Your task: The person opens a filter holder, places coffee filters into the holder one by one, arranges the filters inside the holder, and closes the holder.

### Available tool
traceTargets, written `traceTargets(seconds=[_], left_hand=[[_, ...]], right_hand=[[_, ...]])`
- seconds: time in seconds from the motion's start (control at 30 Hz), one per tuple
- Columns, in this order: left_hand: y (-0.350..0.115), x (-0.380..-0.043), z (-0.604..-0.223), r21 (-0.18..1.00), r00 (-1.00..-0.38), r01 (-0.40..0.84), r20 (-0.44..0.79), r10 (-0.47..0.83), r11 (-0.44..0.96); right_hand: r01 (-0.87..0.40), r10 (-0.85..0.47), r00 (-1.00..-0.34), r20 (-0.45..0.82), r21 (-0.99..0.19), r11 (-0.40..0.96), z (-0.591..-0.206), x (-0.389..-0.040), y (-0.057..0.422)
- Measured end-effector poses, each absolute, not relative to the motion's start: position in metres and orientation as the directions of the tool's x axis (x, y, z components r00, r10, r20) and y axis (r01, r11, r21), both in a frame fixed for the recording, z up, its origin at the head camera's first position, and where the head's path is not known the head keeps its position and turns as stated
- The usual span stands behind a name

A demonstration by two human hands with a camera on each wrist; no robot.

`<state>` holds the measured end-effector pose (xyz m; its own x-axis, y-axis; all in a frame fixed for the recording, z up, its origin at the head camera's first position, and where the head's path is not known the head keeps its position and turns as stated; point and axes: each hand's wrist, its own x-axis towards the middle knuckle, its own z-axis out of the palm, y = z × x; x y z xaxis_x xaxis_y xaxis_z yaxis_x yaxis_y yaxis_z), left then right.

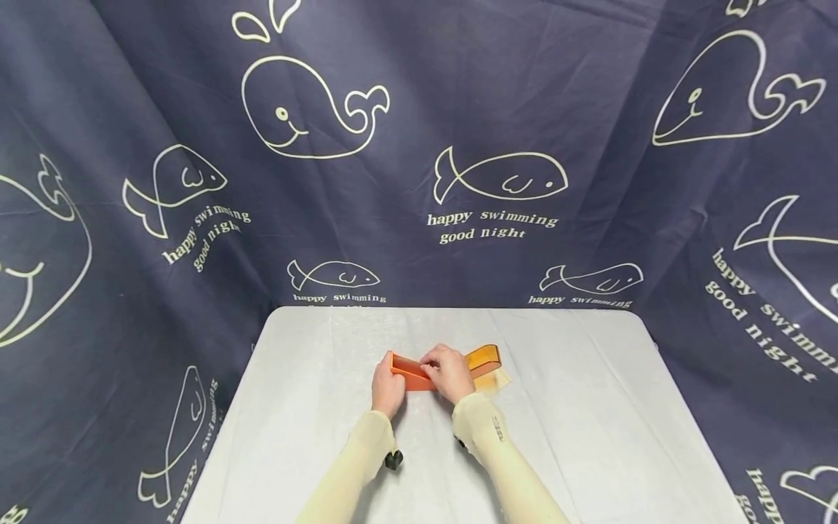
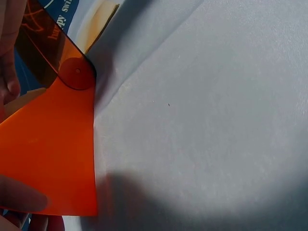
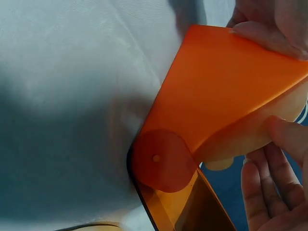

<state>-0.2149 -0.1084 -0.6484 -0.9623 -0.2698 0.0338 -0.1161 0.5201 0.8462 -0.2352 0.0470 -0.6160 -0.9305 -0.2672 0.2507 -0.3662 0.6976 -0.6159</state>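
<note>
An orange wedge-shaped box (image 1: pixel 417 381) with a see-through amber lid (image 1: pixel 483 356) is near the middle of the table, the lid swung out on a round hinge. My left hand (image 1: pixel 388 391) grips the box at its left end, thumb against its side. Over the box's open top is my right hand (image 1: pixel 452 372). In the right wrist view its thumb and fingers pinch a tan bread slice (image 3: pixel 250 127) that sticks out along the box's rim. A second slice (image 1: pixel 499 379), pale with a browner edge, lies flat below the lid, partly hidden by it.
A white cloth covers the table (image 1: pixel 314 407). Dark blue curtains (image 1: pixel 406 269) printed with whales and fish hang behind the table and along both sides.
</note>
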Motion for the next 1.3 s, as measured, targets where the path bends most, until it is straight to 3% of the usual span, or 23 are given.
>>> traceTargets(seconds=[0.43, 1.3], left_hand=[[-0.1108, -0.2130, -0.6522, 0.842, -0.963, -0.115, 0.035, -0.266, 0.527], [-0.1107, -0.2138, -0.6505, 0.841, -0.967, -0.117, 0.026, -0.255, 0.529]], right_hand=[[-0.374, -0.284, -0.927, 0.245, -0.568, 0.733, -0.6185, -0.2325, 0.0439], [-0.329, -0.269, -0.944, 0.191, -0.588, 0.739, -0.6123, -0.2290, 0.0435]])
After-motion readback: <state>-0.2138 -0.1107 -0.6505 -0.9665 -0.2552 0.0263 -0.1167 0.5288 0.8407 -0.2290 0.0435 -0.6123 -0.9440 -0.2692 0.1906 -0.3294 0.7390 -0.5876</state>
